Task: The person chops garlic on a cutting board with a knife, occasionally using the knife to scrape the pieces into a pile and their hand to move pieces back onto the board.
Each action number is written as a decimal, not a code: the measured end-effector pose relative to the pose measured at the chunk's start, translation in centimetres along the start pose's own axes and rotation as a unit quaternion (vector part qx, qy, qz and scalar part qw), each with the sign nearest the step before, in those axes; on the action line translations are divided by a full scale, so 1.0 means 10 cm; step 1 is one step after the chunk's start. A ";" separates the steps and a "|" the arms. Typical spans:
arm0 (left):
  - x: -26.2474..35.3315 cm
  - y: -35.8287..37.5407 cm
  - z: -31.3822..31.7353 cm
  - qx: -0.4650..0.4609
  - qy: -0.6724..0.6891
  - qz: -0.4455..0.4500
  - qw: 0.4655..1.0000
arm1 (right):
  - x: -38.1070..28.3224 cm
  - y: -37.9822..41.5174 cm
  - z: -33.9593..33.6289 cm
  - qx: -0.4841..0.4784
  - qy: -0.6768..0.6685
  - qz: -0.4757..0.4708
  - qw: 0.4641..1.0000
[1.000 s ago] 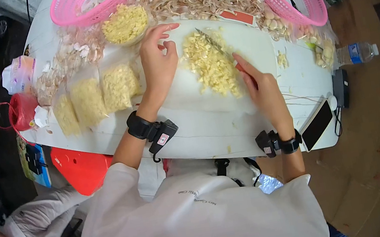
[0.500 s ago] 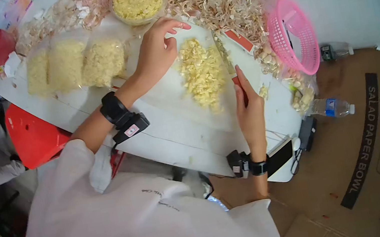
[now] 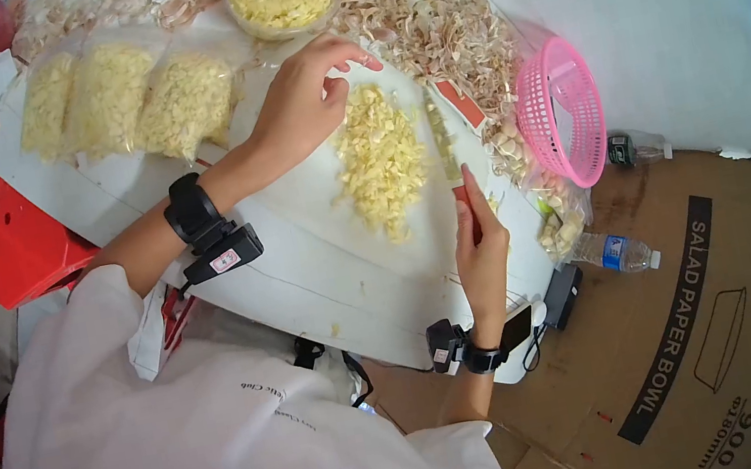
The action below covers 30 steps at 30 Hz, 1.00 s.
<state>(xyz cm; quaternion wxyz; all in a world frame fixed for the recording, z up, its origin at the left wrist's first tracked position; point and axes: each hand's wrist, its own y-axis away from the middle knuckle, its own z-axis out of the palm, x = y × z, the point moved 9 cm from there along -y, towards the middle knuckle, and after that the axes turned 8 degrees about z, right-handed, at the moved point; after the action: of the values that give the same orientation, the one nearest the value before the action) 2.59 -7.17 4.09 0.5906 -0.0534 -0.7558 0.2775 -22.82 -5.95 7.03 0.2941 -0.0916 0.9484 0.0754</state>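
A pile of chopped garlic [image 3: 382, 158] lies on the white cutting board [image 3: 288, 195]. My right hand [image 3: 481, 251] grips a knife [image 3: 441, 137] by its reddish handle at the right side of the pile. Bits of garlic cling to the blade, which points away from me. Just past the pile's upper left edge, my left hand [image 3: 305, 91] is held with fingers bent and thumb apart, and nothing shows in it. Behind it stands a clear bowl [image 3: 282, 0] full of chopped garlic. Bags of chopped garlic [image 3: 110, 95] lie to the left.
Garlic skins [image 3: 417, 11] are heaped along the back. A pink basket [image 3: 560, 111] stands at the right, near peeled cloves [image 3: 560, 227] in a bag. Plastic bottles [image 3: 618, 252], a phone [image 3: 515, 328] and a cardboard box [image 3: 710, 306] are right. A red stool [image 3: 24, 236] is left.
The view has shifted, so the table's things appear further left. My right hand still holds the knife beside the garlic; my left hand stays near the pile with little change.
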 end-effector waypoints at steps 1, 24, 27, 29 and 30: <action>0.00 0.01 0.00 -0.002 -0.004 -0.003 1.000 | 0.00 0.00 0.01 -0.002 0.001 0.001 1.000; -0.05 0.00 0.01 0.004 0.013 0.008 1.000 | -0.28 0.06 0.23 -0.033 0.009 -0.054 0.998; -0.05 0.01 0.02 0.001 0.014 0.002 1.000 | -0.19 0.07 0.16 -0.048 -0.029 -0.042 0.998; -0.08 0.01 0.04 -0.008 0.016 -0.002 1.000 | -0.08 0.06 0.16 -0.100 -0.066 0.003 0.993; -0.09 0.01 0.03 -0.004 0.009 0.001 1.000 | -0.07 0.06 0.12 -0.097 -0.067 0.003 0.993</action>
<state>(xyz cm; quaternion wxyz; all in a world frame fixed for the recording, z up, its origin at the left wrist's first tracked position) 2.53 -7.56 3.19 0.5968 -0.0592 -0.7516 0.2746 -21.79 -5.06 6.51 0.3466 -0.1119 0.9149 0.1741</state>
